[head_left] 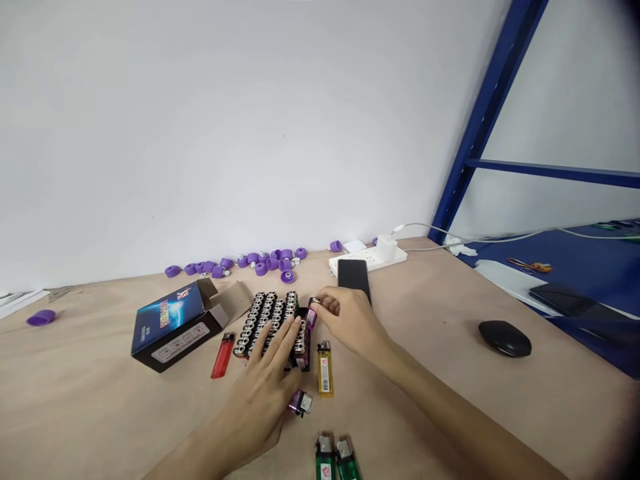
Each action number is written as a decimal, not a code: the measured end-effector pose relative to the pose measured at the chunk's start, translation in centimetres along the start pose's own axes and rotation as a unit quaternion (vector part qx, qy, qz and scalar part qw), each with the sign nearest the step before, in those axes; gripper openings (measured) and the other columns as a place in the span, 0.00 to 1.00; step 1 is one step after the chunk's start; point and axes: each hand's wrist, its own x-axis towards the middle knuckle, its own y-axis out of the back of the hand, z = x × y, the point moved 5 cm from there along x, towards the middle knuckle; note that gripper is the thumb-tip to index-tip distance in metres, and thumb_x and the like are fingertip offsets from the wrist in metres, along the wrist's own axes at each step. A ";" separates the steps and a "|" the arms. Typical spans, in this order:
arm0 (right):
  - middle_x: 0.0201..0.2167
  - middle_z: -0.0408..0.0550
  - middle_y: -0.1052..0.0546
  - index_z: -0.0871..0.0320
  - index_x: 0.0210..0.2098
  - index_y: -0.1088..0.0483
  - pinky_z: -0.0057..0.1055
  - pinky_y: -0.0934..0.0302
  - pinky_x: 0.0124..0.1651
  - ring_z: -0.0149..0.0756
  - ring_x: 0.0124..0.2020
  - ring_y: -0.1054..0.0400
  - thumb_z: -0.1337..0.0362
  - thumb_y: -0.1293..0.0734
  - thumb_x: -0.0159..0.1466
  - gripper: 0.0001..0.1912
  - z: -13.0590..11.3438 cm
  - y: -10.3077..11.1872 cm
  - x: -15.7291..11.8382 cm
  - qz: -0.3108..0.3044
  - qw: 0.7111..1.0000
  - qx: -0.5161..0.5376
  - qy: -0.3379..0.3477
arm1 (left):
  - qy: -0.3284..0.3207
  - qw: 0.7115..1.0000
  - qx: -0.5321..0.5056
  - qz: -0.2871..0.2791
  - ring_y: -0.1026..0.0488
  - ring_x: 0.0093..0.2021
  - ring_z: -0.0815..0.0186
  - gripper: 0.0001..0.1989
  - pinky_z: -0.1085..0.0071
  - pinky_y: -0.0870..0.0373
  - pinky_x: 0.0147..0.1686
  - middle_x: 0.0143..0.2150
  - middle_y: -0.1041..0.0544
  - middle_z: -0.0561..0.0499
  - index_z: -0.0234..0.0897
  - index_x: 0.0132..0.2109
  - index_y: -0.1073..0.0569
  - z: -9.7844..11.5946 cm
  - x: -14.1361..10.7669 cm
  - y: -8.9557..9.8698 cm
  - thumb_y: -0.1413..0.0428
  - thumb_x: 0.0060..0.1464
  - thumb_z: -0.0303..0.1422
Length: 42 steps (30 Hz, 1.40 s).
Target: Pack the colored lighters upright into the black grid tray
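Note:
Several rows of upright lighters (273,308) stand packed together, their metal tops facing up. My left hand (267,387) lies over their near side with its fingers stretched out and touching the tops. At the right edge of the pack, my right hand (353,319) pinches a purple lighter (311,317) between thumb and fingers. Another purple lighter (301,403) lies partly under my left hand. A yellow lighter (325,370) lies right of the pack, and a red lighter (223,355) lies left of it. Two green lighters (325,460) lie at the bottom edge.
An opened blue and black box (173,325) lies left of the pack. Purple caps (273,263) are scattered along the wall. A phone (353,273) leans by a white power strip (397,257). At right are a black mouse (505,338) and a blue metal frame (480,133).

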 end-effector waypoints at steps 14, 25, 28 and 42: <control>0.23 0.43 0.28 0.59 0.26 0.33 0.28 0.48 0.29 0.31 0.24 0.37 0.74 0.37 0.65 0.12 -1.2 -1.7 -0.8 -0.068 0.991 -0.073 0.084 | -0.050 0.984 0.147 0.083 0.58 0.72 0.39 0.07 0.39 0.70 0.66 0.67 0.42 0.24 0.34 0.33 0.29 0.9 -0.5 -0.4 0.41 0.44 0.26; 0.31 0.49 0.25 0.62 0.33 0.28 0.29 0.41 0.38 0.35 0.33 0.32 0.75 0.39 0.67 0.10 -1.5 -2.6 -1.1 -0.099 0.985 -0.086 0.117 | -0.042 0.992 0.103 0.057 0.62 0.72 0.39 0.08 0.40 0.71 0.66 0.70 0.48 0.23 0.33 0.34 0.31 0.9 -0.7 -0.9 0.40 0.44 0.25; 0.32 0.48 0.24 0.61 0.34 0.27 0.28 0.39 0.38 0.34 0.34 0.30 0.78 0.39 0.65 0.12 -1.6 -2.8 -1.1 -0.117 0.983 -0.070 0.125 | -0.036 0.996 0.062 0.050 0.62 0.72 0.41 0.09 0.41 0.67 0.67 0.71 0.53 0.25 0.34 0.35 0.31 0.7 -0.7 -1.0 0.42 0.43 0.23; 0.27 0.40 0.23 0.56 0.39 0.26 0.26 0.40 0.33 0.30 0.28 0.31 0.66 0.36 0.65 0.06 -7.5 3.5 -2.4 -0.168 0.977 0.070 0.110 | 0.195 0.764 -0.610 0.079 0.28 0.32 0.63 0.13 0.68 0.30 0.38 0.29 0.26 0.50 0.38 0.34 0.31 1.2 -2.3 1.7 0.50 0.64 0.40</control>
